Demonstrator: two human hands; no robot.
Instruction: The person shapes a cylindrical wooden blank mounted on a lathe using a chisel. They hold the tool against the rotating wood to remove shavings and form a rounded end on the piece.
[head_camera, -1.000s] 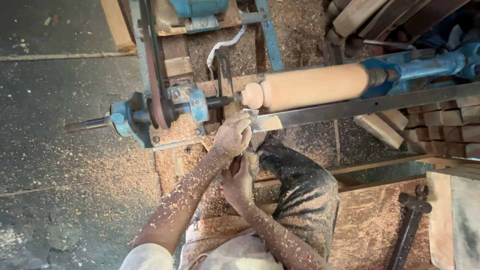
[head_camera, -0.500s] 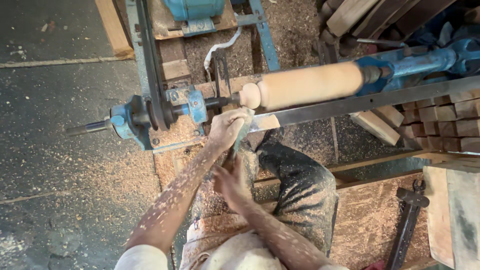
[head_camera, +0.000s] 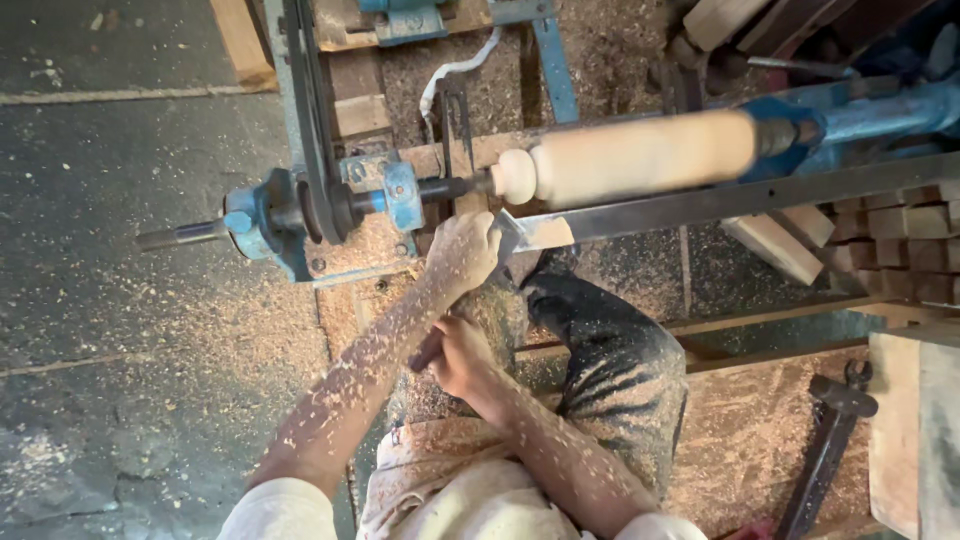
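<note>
The wooden workpiece is mounted on the blue lathe, its long axis running nearly left to right across the view and rising slightly to the right; its rounded knob end points left toward the drive spindle, the far end sits in the blue tailstock. A long metal tool rest lies just below and parallel to it. The left hand is extended forward, palm down, fingers curled over the chisel where its blade meets the rest, near the knob end. The right hand sits back, close to the body, fingers wrapped tight around the dark chisel handle. Both forearms are flecked with wood shavings. The chisel points up and right toward the workpiece. Sawdust covers the floor. A dark wrench lies at lower right, well apart from the hands
</note>
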